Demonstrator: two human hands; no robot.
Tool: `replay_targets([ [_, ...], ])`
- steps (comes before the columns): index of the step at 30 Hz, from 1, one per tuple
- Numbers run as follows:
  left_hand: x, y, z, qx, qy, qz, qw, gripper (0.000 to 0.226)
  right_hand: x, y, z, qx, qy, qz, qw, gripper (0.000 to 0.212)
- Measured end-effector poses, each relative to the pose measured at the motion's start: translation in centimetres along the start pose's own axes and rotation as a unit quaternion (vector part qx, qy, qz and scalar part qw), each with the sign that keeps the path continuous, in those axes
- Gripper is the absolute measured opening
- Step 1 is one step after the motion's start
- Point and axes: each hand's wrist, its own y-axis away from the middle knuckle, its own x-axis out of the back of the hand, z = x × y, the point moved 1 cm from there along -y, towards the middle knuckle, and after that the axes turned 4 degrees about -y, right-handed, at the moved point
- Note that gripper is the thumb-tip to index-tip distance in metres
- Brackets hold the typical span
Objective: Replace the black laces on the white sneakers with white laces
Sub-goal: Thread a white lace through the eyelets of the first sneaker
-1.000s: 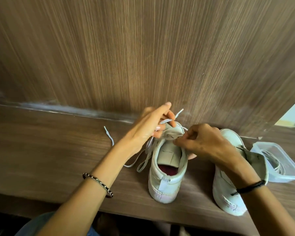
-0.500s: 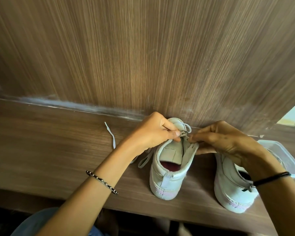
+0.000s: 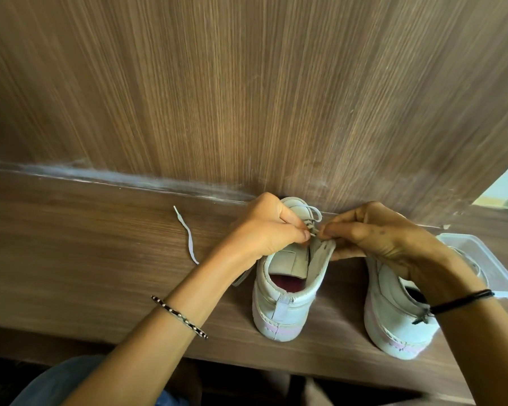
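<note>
Two white sneakers stand heel-toward-me on a brown wooden shelf [image 3: 71, 259]. The left sneaker [image 3: 285, 303] has a white lace [image 3: 313, 215] threaded near its toe; a loose end of that lace [image 3: 185, 232] trails over the wood to the left. My left hand [image 3: 267, 230] pinches the lace at the sneaker's eyelets. My right hand [image 3: 376, 232] pinches the lace and the right eyelet flap from the other side. The right sneaker [image 3: 393, 317] sits partly under my right wrist. No black lace shows.
A clear plastic container [image 3: 487, 259] lies at the far right behind the right sneaker. A vertical wooden panel [image 3: 247, 98] rises right behind the toes. The shelf's front edge runs just below the heels.
My left hand came down from a raised pull and now pinches at the eyelets. My right hand shifted up to the toe area. The lace's free end moved left.
</note>
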Motion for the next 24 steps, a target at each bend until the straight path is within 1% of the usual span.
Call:
replay_targets([
  [3,-0.6,-0.1,0.0,0.005,-0.013,0.020,1.000,0.021,0.0,0.0,-0.1,-0.006,0.003,0.002,1.000,0.013],
  [7,-1.0,-0.5,-0.4,-0.011,-0.021,0.035,0.999,0.018,0.0,0.0,-0.1,-0.006,0.008,0.003,1.000,0.012],
  [10,-1.6,-0.6,-0.9,-0.021,0.011,0.040,0.999,0.024,0.0,0.0,0.0,0.007,0.014,-0.002,1.000,0.012],
  [14,-2.4,-0.4,-1.3,-0.033,0.022,0.063,0.997,0.022,0.1,-0.3,0.4,0.021,0.011,-0.007,1.000,0.016],
  [16,-2.4,-0.1,-1.3,-0.043,-0.016,0.092,0.995,0.019,0.2,-0.4,0.6,0.022,-0.006,-0.025,0.999,0.019],
  [17,-2.4,0.1,-1.2,-0.047,-0.051,0.109,0.992,0.016,0.4,-0.4,0.7,0.023,-0.009,-0.034,0.999,0.018],
  [19,-2.3,0.6,-0.9,-0.051,-0.126,0.142,0.981,0.010,0.7,-0.4,0.6,0.028,0.003,-0.051,0.998,0.017],
  [20,-2.3,0.7,-0.7,-0.053,-0.146,0.150,0.976,0.010,0.9,-0.4,0.6,0.033,0.010,-0.055,0.998,0.018],
  [22,-2.2,0.7,-0.8,-0.060,-0.149,0.146,0.976,0.009,1.0,-0.5,0.7,0.044,0.026,-0.048,0.998,0.018],
  [24,-1.9,0.6,-1.0,-0.065,-0.136,0.134,0.979,0.011,0.8,-0.6,0.9,0.060,0.059,-0.035,0.996,0.014],
])
